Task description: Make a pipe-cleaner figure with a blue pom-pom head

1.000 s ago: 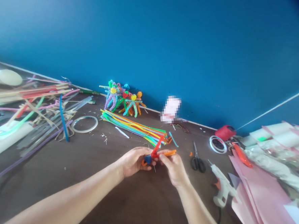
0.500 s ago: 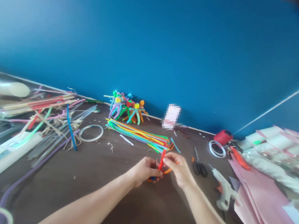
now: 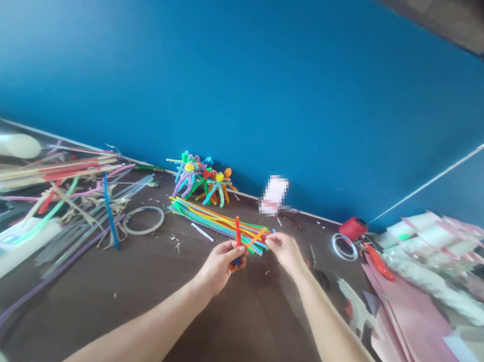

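Currently the thumb and fingers of the left hand [image 3: 222, 265] are closed in a pinch around the base of a red stem [image 3: 237, 233], which stands upright out of the grip. A blue piece [image 3: 236, 261] sits just under the thumb, partly covered by the fingers, and an orange stem [image 3: 255, 238] slants from the same grip toward the far right. All three are in front of the near right end of the bundle.

The right hand [image 3: 286, 253] is just right of the orange stem, its fingertips drawn close together and the other fingers curled; I cannot tell whether they pinch anything.

Beyond the hands, the bundle [image 3: 211, 216] of coloured stems lies on the dark table [image 3: 168, 322], with a white strip [image 3: 202, 232] on its near side. Behind it, a cluster of small fuzzy figures [image 3: 221, 190] stands near the blue wall [image 3: 236, 94].

Farther left are a pale ring [image 3: 126, 230] and a heap of sticks [image 3: 53, 173], with a blue strip [image 3: 111, 216] at its right edge.

On the right, the scissors [image 3: 322, 278] are blurred beside the forearm. Next come a glue gun [image 3: 355, 304] and pink sheets [image 3: 414, 312], with a red spool [image 3: 352, 228] and a white ring [image 3: 335, 247] farther back.
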A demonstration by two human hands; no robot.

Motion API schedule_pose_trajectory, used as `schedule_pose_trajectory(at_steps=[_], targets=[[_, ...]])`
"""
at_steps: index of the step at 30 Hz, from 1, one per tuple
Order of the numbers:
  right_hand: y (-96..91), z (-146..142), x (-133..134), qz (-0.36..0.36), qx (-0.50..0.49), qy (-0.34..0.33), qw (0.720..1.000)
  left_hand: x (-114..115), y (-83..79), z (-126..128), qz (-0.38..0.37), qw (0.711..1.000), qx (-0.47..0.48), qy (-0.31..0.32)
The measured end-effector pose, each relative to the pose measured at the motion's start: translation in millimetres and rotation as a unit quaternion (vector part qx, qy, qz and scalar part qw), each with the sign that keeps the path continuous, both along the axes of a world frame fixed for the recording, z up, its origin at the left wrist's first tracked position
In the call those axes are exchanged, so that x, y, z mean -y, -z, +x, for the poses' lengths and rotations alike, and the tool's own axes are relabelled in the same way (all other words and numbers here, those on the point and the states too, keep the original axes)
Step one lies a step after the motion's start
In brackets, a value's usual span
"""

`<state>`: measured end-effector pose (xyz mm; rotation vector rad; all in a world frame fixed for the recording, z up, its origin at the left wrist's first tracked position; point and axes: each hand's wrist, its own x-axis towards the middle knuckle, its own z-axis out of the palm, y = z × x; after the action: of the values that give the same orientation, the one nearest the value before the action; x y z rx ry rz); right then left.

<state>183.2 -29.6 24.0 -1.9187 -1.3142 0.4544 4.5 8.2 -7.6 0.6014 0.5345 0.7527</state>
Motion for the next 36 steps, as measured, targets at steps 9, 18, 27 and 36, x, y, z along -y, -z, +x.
schedule_pose_trajectory(at_steps=[9,18,27,36], targets=[[13.6,-18,7,-0.010,0.162,-0.016,0.987,-16,2.1,-3,0.028,0.998,0.040,-0.032],[6.1,-28,32,-0.001,0.274,-0.043,0.961,-28,-1.1,-6,0.035,0.999,0.011,-0.010],[-15.2,45,93,-0.039,0.043,0.051,0.997,-26,-1.6,-8,0.050,0.999,-0.003,-0.004],[-50.2,77,102,0.249,-0.413,0.172,0.859,-27,-1.1,-7,0.037,0.999,-0.006,-0.007]])
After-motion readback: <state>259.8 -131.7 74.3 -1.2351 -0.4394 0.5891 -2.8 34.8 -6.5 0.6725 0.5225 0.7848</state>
